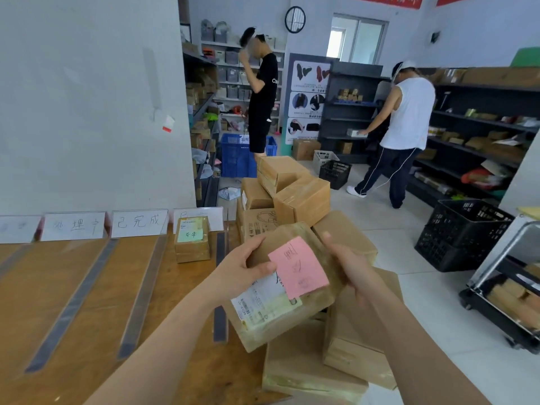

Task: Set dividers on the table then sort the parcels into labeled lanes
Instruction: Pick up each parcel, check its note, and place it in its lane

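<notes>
Wooden table [35,287] with strip dividers [73,305] lies at left as my left hand [245,273] and right hand [350,267] grip a pink-noted parcel [315,308] by its sides, over the table's right edge.

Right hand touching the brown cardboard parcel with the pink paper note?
Touching. Head view shows the right hand curled round the right edge of the brown cardboard parcel.
</notes>
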